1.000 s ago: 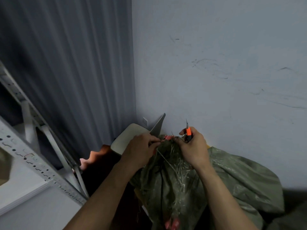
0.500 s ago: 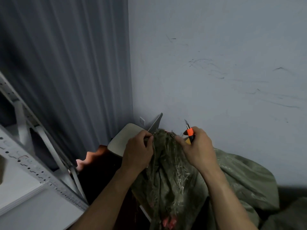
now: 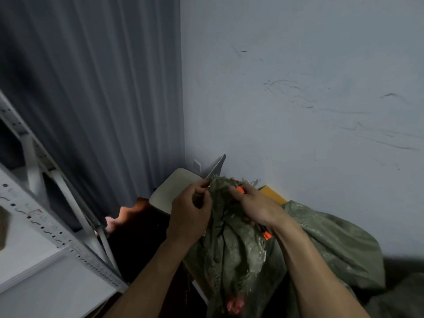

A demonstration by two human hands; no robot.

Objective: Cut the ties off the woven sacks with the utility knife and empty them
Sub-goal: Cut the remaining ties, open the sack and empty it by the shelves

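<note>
Lower centre: your left hand (image 3: 190, 214) pinches the woven sack (image 3: 231, 249) at its mouth. Your right hand (image 3: 257, 206) curls round the utility knife (image 3: 240, 190).

Wall (image 3: 298, 65) close behind sack (image 3: 234, 249); metal rack (image 3: 52, 235) crowds left; space above seems open.

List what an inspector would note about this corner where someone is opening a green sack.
Surface: no table seen; what the green woven sack stands on is too dark to tell.
Job's things: sack upright, mouth bunched; orange utility knife in the right hand; second sack lying at right.
Clutter: pale panel and yellow item behind the sack.
Hands: left hand pinches the sack's mouth; right hand grips the knife, fingers on the mouth.
Cables: nothing seen.
Surroundings: grey curtain, scuffed wall, metal rack at left.
</note>
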